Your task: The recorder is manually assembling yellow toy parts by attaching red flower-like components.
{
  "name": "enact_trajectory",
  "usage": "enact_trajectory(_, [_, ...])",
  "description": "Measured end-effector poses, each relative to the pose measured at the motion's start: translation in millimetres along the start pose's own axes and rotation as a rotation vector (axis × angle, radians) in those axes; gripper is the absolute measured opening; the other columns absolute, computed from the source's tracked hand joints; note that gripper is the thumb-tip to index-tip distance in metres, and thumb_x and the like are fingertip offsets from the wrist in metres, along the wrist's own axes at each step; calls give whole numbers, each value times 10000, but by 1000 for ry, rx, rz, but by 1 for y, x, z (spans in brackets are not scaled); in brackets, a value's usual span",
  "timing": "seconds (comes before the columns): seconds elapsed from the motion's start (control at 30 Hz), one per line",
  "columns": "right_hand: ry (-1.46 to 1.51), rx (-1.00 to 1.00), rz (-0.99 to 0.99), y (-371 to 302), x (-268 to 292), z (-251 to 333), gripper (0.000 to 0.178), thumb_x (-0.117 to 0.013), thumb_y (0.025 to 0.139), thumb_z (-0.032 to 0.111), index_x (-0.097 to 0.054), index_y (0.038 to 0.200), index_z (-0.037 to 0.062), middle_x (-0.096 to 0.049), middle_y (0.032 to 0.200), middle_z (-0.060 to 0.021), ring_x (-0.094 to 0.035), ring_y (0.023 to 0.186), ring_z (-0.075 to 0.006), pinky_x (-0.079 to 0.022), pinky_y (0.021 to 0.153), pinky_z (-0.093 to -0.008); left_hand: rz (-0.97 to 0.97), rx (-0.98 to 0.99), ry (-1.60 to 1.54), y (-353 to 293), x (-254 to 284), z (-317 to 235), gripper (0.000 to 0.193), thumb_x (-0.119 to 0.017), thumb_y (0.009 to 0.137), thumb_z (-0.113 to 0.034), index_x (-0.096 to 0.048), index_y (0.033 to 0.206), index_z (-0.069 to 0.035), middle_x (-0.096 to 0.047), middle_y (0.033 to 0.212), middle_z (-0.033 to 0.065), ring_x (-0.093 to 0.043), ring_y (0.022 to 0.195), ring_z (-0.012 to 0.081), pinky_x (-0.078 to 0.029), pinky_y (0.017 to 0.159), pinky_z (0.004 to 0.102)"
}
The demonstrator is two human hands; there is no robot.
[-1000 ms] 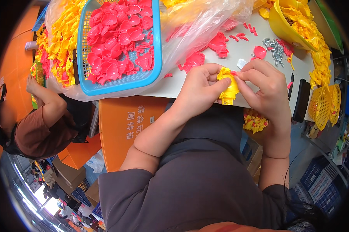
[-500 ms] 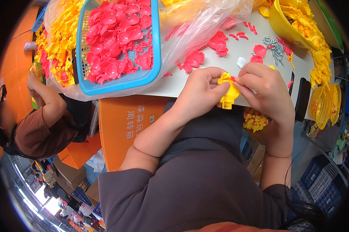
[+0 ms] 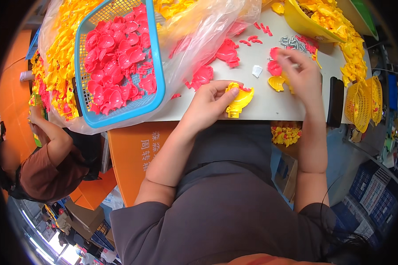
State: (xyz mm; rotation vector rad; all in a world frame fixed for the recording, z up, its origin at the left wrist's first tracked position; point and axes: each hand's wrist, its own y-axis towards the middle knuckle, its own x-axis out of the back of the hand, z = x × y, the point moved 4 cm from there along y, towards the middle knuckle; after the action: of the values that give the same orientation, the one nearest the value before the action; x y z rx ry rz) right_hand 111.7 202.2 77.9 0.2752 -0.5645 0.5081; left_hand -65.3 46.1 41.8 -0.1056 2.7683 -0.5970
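My left hand (image 3: 211, 102) is closed on a yellow plastic toy part (image 3: 240, 102), a hollow half-shell with a short neck at its lower end. Small red bits show along the shell's upper edge. Over the table to the right, my right hand (image 3: 302, 77) is slightly blurred, its fingers apart and nothing visible in them. The fingertips are beside red round cups (image 3: 274, 67) and just short of a pile of silver metal pins (image 3: 292, 43). A yellow cup-shaped piece (image 3: 276, 83) lies below the red cups, and a small white piece (image 3: 257, 70) sits between my hands.
A blue basket (image 3: 160, 84) of red cup pieces stands on clear plastic sheeting (image 3: 194, 48) at the left. Yellow parts (image 3: 62, 62) heap beyond it. A yellow bowl (image 3: 313, 26) and a black oblong object (image 3: 335, 101) are on the right. A co-worker (image 3: 49, 163) sits far left.
My right hand has let go of the yellow toy part and moved up and away toward the pins and red cups. My left hand keeps holding the part. The view has shifted slightly.
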Motion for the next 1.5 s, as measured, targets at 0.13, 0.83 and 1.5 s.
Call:
enact_trajectory(0.13, [-452,320,-4,29,16,-25,233,-646,861,73,-673,1092,56,-677,954,-81,-646,841,-236,-520,734,-308,189,202,-318,-10,-4,7,401,-538,977,-219,-522,1313,0,-655,979,102,-665,763,131,-538,602,200])
enact_trajectory(0.83, [-102,459,174,-17,-43,62,163,-686,772,-27,-657,932,-4,-688,861,-116,-688,754,-225,-552,650,-295,-29,-206,-195,-6,-2,-14,359,-702,872,-104,-565,1163,56,-661,1033,93,-648,911,122,-533,787,261])
enact_trajectory(1.5, [-267,506,271,-13,-34,106,125,-692,749,-20,-577,793,-1,-649,745,-132,-664,657,-264,-524,578,-319,-26,-262,-314,-18,-1,-9,403,-576,973,-246,-540,1255,39,-645,1092,92,-629,1004,143,-541,840,259])
